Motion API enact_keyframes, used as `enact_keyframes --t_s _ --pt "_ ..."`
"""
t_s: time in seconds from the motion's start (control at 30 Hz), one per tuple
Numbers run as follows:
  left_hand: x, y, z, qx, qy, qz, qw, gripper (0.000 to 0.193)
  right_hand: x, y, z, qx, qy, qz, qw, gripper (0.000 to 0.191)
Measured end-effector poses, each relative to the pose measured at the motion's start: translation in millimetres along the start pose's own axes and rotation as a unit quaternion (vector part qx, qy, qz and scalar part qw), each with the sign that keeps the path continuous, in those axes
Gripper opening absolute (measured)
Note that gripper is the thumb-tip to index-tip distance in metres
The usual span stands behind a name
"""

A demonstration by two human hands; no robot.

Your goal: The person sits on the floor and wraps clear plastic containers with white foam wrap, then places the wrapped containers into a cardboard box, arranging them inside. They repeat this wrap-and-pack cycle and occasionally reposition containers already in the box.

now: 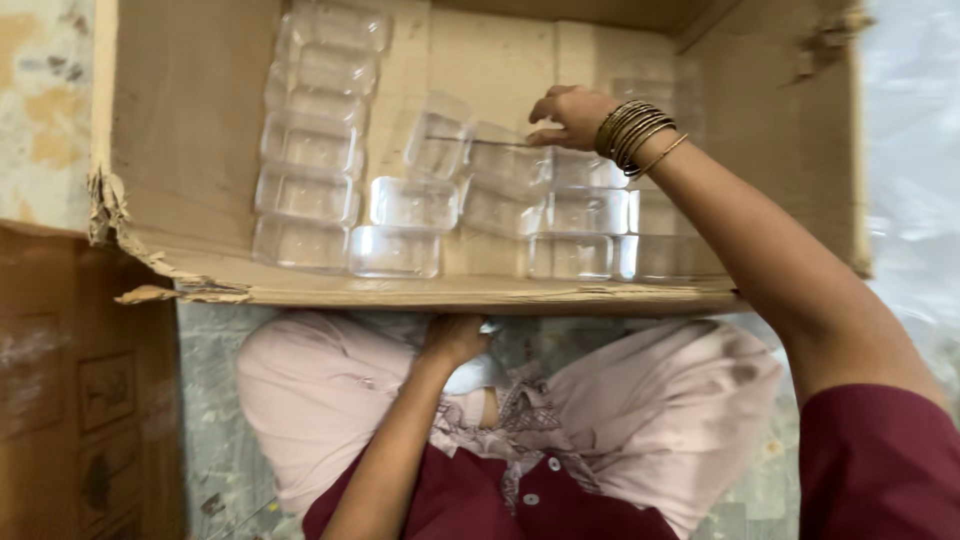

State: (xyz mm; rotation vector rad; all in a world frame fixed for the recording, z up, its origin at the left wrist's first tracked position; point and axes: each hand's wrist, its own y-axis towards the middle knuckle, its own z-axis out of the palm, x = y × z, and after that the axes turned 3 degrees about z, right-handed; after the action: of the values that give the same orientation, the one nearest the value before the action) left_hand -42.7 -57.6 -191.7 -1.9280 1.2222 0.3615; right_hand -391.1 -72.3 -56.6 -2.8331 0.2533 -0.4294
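A large cardboard box [190, 130] lies open in front of me, holding several clear plastic containers [310, 145] in rows. My right hand [570, 115], with metal bangles on the wrist, reaches into the box and pinches the edge of a clear container [505, 160] near the middle. A tilted clear container [437, 138] stands just left of it. My left hand [452, 338] is down by my lap, fingers curled on a small clear container [475, 372] just under the box's near edge.
The box's near rim [400, 292] is torn at the left corner. A brown wooden cabinet [70, 400] stands at the left. Pale pink trousers [330, 400] and a maroon top fill the bottom. A speckled floor [210, 440] shows beneath.
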Motion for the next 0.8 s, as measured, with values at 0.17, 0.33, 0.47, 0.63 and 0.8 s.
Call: enact_keyframes --t_s 0.17,0.33,0.47,0.63,0.8 --pt "12.9 10.4 17.2 -0.188 -0.019 0.115 0.975 0.055 22.6 12.2 52.1 0.153 0.074 0.064 0.983 0.085" --pt "16.8 16.2 29.9 -0.213 -0.155 0.178 0.948 0.032 34.4 -10.5 90.8 0.106 0.137 -0.004 0.985 0.096" --pt "14.1 12.7 27.2 -0.203 -0.146 0.127 0.960 0.029 56.7 -8.5 98.9 0.097 0.093 0.007 0.991 0.122" --pt "12.9 11.6 24.5 -0.222 -0.168 0.140 0.950 0.032 103.3 -23.5 96.7 0.004 -0.104 -0.116 0.988 0.103" --pt "14.8 11.5 25.5 -0.265 -0.130 0.200 0.934 0.042 134.9 -35.5 102.0 0.077 -0.191 -0.104 0.973 0.103"
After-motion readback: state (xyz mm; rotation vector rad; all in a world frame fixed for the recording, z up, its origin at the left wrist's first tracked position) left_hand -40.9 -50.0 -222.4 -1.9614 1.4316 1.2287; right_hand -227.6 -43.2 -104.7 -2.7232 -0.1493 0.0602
